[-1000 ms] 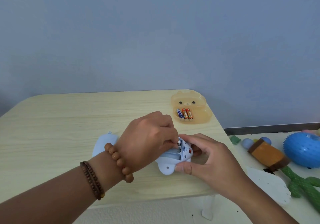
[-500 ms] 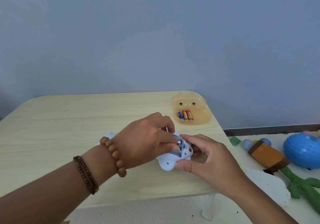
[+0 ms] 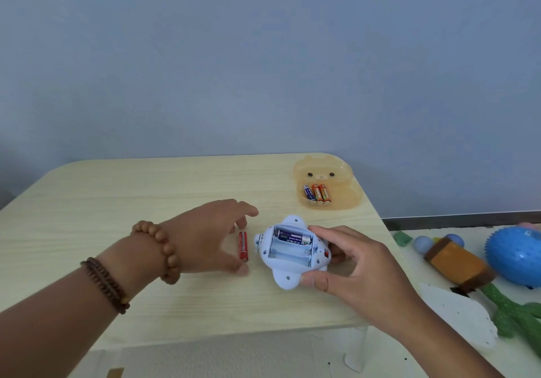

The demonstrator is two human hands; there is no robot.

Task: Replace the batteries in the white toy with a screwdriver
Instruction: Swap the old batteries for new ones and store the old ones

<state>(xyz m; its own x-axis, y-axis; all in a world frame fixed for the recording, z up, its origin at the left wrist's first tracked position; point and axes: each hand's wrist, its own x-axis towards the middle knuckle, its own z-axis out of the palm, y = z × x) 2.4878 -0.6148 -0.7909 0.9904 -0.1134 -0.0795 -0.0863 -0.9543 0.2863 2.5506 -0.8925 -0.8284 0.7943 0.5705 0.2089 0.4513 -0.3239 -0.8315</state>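
1 pale table [image 3: 117, 202] against blue wall [image 3: 263, 55]; toy [image 3: 292, 256] near its right edge, right hand [image 3: 360, 266] gripping it; left hand [image 3: 202, 237] fingers apart, beside red battery [image 3: 243, 246].

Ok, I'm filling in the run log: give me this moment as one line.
left hand open beside red battery on table | right hand holds toy | compartment open, one battery inside | box holds three batteries
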